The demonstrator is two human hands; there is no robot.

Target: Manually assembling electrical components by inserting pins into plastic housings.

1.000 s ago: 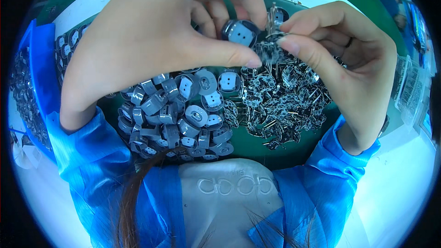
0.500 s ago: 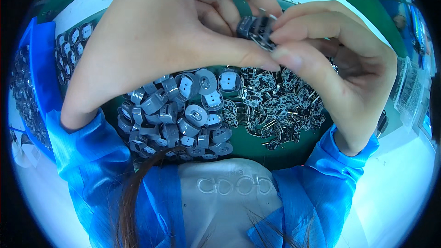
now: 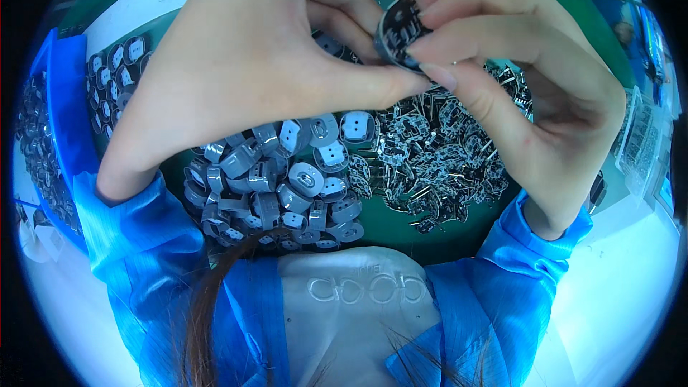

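Above the work surface, my left hand (image 3: 244, 64) is closed around a small grey plastic housing (image 3: 383, 49), with the thumb along its near side. A black circuit board (image 3: 403, 23) lies against the housing's open face. My right hand (image 3: 534, 64) pinches the board's right edge between thumb and fingers, touching the housing too. How far the board sits inside cannot be made out. Below my left hand is a pile of grey rounded housings (image 3: 306, 180), some with white inserts. Right of it lies a heap of loose circuit boards (image 3: 444, 158), partly hidden by my right hand.
Rows of housings with white inserts (image 3: 115, 72) stand at the left. Beside them is a blue bin (image 3: 64, 107) filled with small dark parts. A clear plastic tray (image 3: 634, 147) is at the right edge. A green mat (image 3: 459, 244) lies under the piles.
The circuit board has turned from tilted and apart to lying against the housing, its face now toward me. My right fingers have shifted slightly left onto it.
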